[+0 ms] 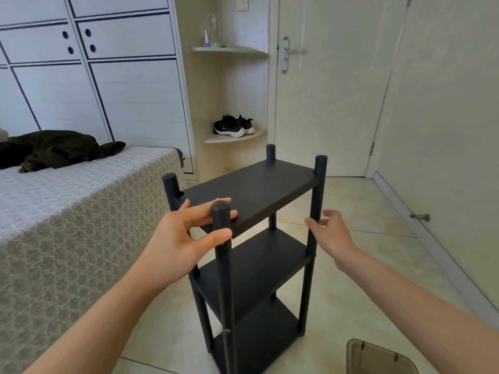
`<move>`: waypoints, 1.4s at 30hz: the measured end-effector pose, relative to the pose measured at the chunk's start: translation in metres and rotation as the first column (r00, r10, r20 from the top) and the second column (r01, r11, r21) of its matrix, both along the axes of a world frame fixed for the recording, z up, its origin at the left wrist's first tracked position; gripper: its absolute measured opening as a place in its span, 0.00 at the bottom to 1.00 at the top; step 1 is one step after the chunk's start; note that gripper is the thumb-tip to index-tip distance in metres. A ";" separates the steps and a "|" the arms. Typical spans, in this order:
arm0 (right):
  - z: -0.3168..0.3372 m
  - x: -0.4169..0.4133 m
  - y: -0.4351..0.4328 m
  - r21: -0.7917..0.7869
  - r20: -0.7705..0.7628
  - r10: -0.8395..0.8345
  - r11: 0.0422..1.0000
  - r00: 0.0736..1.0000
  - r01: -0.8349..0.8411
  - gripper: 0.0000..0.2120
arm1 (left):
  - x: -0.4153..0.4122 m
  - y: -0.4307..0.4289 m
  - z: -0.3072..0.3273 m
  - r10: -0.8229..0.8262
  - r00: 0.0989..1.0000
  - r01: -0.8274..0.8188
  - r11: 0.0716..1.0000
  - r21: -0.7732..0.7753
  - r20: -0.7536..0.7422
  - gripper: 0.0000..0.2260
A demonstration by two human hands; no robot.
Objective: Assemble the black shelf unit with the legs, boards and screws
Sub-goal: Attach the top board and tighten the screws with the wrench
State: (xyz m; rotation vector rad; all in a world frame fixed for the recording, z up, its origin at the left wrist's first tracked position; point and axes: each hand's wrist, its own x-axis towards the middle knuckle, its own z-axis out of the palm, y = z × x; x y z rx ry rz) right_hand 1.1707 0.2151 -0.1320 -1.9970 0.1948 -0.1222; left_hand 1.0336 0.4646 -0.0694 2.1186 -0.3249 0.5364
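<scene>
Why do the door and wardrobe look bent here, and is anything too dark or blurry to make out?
Head view: the wide-angle lens bows straight edges, so the door and wardrobe lean near the borders; light is soft and even, shadows on the floor faint; the black shelf unit shows little surface detail; small items on the upper corner shelf are too blurred to identify.

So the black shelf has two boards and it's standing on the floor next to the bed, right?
Not quite. The head view shows the black shelf has three boards, not two. It is standing on the floor next to the bed.
</scene>
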 end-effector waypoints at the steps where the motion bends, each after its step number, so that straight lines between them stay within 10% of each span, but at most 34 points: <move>1: 0.000 0.005 -0.002 0.018 -0.001 -0.022 1.000 1.000 0.022 0.28 | -0.001 0.003 0.000 -0.005 1.000 0.005 1.000 -0.002 -0.005 0.15; 11: -0.002 0.020 0.003 0.036 0.108 -0.092 0.995 0.990 0.089 0.13 | 0.002 0.027 -0.010 0.052 0.999 -0.052 0.998 -0.038 -0.002 0.17; 17: -0.003 0.016 0.008 -0.118 0.150 0.102 0.989 0.983 -0.085 0.25 | 0.006 0.035 -0.018 0.116 0.993 -0.115 0.989 -0.095 0.005 0.18; 42: -0.005 -0.004 -0.009 -0.125 0.172 0.272 0.959 0.947 -0.253 0.18 | 0.041 0.035 -0.033 0.326 0.938 -0.345 0.846 -0.407 -0.118 0.20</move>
